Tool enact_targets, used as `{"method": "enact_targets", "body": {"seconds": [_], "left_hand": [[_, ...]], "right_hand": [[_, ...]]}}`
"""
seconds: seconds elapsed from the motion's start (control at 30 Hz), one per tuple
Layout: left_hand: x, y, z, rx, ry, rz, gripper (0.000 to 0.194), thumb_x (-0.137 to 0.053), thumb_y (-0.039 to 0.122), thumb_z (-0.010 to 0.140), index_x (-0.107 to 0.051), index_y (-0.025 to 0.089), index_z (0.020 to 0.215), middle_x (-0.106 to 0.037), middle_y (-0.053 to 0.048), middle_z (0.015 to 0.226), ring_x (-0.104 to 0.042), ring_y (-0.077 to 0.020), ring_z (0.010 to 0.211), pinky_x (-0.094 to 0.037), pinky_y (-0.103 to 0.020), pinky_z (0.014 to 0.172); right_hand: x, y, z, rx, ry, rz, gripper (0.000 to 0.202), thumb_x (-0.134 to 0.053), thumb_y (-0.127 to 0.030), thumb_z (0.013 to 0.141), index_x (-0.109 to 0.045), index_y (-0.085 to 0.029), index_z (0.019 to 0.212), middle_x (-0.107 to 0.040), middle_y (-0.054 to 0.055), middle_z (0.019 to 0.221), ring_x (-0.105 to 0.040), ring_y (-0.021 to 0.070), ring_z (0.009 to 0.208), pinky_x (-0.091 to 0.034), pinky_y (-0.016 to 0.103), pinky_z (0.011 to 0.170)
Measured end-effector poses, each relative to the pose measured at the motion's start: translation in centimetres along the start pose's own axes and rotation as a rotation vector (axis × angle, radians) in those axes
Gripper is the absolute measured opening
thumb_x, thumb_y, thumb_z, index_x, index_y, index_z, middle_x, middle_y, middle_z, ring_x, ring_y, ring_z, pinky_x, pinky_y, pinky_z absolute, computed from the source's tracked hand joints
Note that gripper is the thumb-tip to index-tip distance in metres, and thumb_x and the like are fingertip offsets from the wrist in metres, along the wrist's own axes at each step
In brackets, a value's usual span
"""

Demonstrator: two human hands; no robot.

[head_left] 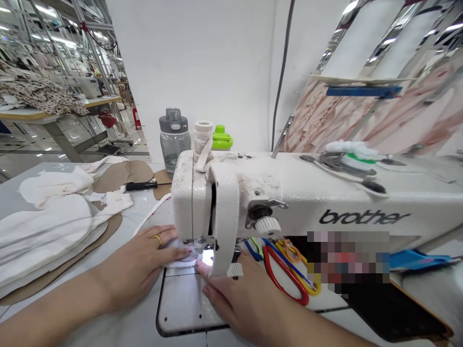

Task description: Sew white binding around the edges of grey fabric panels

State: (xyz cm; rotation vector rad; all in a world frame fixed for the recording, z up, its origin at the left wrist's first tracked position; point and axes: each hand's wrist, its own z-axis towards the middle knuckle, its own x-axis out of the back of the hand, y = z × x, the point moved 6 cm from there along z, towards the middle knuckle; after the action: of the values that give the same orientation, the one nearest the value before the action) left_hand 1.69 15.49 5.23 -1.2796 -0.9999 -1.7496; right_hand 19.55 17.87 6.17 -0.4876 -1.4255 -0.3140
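A white sewing machine (304, 185) stands before me, its lamp lighting the needle area. Under its head lies a small piece of white fabric (178, 263), with a thin red line near its edge. My left hand (150, 255) rests flat on this fabric, left of the needle, fingers stretched and a ring on one. From the right, my right hand (246, 291) reaches in beside the needle. Its index fingertip touches the fabric's edge, and the thumb is apart, above the metal plate (188, 303). The machine's front partly hides the right hand's other fingers.
Stacked white fabric pieces and brown templates (123, 176) lie left, near a black screwdriver (141, 185). Behind the machine stands a grey bottle (175, 144). Red-handled scissors (282, 277) and a dark phone-like device (394, 308) lie right, under the machine arm.
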Motion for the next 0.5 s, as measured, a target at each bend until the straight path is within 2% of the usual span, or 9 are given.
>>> {"method": "enact_targets", "body": {"seconds": [0.1, 0.23, 0.3, 0.4, 0.5], "left_hand": [[0.2, 0.1, 0.0, 0.002, -0.037, 0.057, 0.057, -0.037, 0.015, 0.089, -0.063, 0.043, 0.131, -0.07, 0.0, 0.125, -0.065, -0.027, 0.112, -0.049, -0.047, 0.1], [0.2, 0.8, 0.0, 0.023, -0.116, 0.098, 0.049, -0.036, 0.022, 0.095, -0.064, 0.037, 0.131, -0.069, -0.003, 0.123, -0.063, -0.03, 0.112, -0.051, -0.047, 0.094], [0.3, 1.0, 0.0, 0.023, -0.136, 0.104, 0.045, -0.034, 0.026, 0.098, -0.066, 0.036, 0.129, -0.069, -0.003, 0.12, -0.064, -0.0303, 0.106, -0.05, -0.049, 0.092], [0.5, 1.2, 0.0, 0.011, -0.126, 0.087, 0.039, -0.042, 0.034, 0.099, -0.065, 0.037, 0.13, -0.068, -0.006, 0.122, -0.063, -0.0297, 0.105, -0.049, -0.049, 0.093], [0.4, 1.5, -0.4, 0.007, -0.088, 0.027, 0.037, -0.054, 0.041, 0.094, -0.064, 0.04, 0.13, -0.069, -0.005, 0.118, -0.063, -0.0258, 0.101, -0.049, -0.042, 0.094]], "right_hand": [[-0.2, 0.3, 0.0, -0.026, -0.015, 0.024, 0.038, -0.044, -0.032, 0.101, -0.074, -0.017, 0.083, -0.07, 0.016, 0.112, -0.063, 0.0303, 0.099, -0.051, 0.044, 0.09], [-0.1, 0.4, -0.1, -0.024, -0.007, 0.057, 0.035, -0.044, -0.03, 0.101, -0.076, -0.015, 0.1, -0.07, 0.016, 0.111, -0.062, 0.0309, 0.103, -0.05, 0.045, 0.091], [0.0, 0.5, -0.1, -0.013, 0.01, 0.062, 0.036, -0.044, -0.028, 0.101, -0.076, -0.013, 0.099, -0.07, 0.017, 0.11, -0.062, 0.0314, 0.104, -0.05, 0.045, 0.092], [0.2, 0.4, -0.2, 0.026, 0.04, 0.083, 0.034, -0.046, -0.028, 0.1, -0.076, -0.014, 0.094, -0.07, 0.017, 0.107, -0.062, 0.0322, 0.106, -0.05, 0.046, 0.092], [0.3, 0.3, -0.4, 0.054, 0.06, 0.082, 0.03, -0.047, -0.029, 0.1, -0.075, -0.018, 0.105, -0.071, 0.015, 0.103, -0.062, 0.0321, 0.105, -0.05, 0.046, 0.09]]}}
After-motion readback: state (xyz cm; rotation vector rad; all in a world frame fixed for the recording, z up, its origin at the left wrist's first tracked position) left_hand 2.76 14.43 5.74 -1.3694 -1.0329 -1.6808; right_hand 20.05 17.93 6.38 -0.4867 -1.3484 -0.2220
